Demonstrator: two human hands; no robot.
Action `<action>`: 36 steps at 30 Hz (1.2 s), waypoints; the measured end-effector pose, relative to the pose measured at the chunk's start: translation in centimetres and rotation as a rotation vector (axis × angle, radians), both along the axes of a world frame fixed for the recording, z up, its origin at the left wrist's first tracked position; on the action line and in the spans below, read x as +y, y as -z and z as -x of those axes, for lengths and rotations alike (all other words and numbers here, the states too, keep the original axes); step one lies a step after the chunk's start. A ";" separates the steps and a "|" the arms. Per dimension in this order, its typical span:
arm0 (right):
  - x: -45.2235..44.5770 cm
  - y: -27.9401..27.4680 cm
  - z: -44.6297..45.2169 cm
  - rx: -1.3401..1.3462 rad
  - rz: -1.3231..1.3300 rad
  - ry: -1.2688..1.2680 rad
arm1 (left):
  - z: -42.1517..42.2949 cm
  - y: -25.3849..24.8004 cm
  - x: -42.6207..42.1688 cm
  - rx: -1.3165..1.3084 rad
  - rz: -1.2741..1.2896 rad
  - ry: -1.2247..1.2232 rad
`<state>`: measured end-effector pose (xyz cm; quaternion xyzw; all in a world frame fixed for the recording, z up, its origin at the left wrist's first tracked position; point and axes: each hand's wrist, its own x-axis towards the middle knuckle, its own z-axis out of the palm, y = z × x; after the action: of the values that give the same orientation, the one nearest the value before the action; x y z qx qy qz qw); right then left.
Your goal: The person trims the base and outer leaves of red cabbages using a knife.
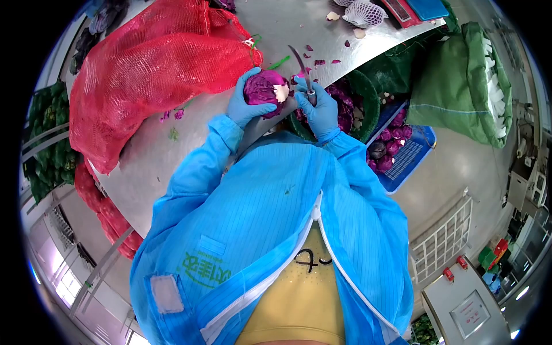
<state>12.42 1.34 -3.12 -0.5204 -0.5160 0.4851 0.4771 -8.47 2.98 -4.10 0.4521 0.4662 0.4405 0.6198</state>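
Observation:
A purple cabbage (262, 92) with a pale cut patch on its right side rests in my left hand (244, 103), whose blue-gloved fingers wrap round it from the left. My right hand (322, 112), gloved too, is closed on the handle of a curved knife (302, 64), its blade pointing up and a little left. The blade is just right of the cabbage, apart from it. Under and beside my right hand is a round green tub (371, 103) with purple leaves (343, 103) in it. Purple scraps lie on the metal table (282, 29) beyond.
A large red mesh sack (155, 75) lies on the table at the left. Right of the tub, a blue crate (411, 155) on the floor holds several purple cabbages. A green sack (454, 86) stands at the right. White netting and a red scale (401, 12) are at the far edge.

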 end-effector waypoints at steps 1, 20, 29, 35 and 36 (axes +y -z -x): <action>0.1 -0.2 0.1 0.015 0.053 -0.013 | -0.1 -0.1 -0.2 -0.103 0.069 -0.054; 0.8 -1.8 -1.7 0.578 0.337 -0.019 | -4.4 -6.9 -0.6 -0.950 0.705 0.030; 1.3 -1.9 -4.0 0.936 0.428 -0.201 | -4.5 -10.7 -1.3 -0.472 0.755 -0.070; 1.7 -0.1 -4.3 1.104 0.630 -0.181 | -4.4 -7.6 -0.7 -0.584 0.621 0.262; 1.8 -0.2 -4.0 1.131 0.641 -0.176 | -4.4 -7.5 -0.7 -0.578 0.625 0.276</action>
<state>16.46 3.09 -2.88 -0.2573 -0.0563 0.8509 0.4544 -4.02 2.25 3.41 0.1592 0.3198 0.3001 0.8845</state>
